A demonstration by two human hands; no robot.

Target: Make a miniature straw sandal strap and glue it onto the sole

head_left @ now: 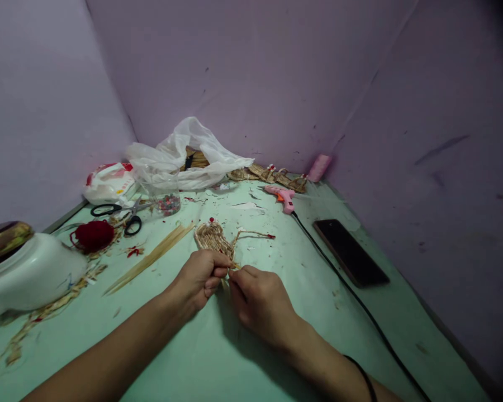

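A small woven straw piece (213,237) with a red bead at its far end lies just beyond my hands. From its right side a thin braided cord (254,233) runs out to a red tip. My left hand (203,274) is closed in a pinch at the near edge of the weaving, on its straw strands. Close against it, my right hand (260,296) also pinches, with fingertips meeting the left ones at the strands. The strand ends between the fingers are mostly hidden.
Left stand a white pot (46,273), red yarn (93,235), scissors (128,215), a bead cup (169,204) and straw strips (151,258). A white plastic bag (193,145) and woven pieces (272,174) lie behind. Right are a pink glue gun (283,196), its black cable (339,273) and a phone (350,252).
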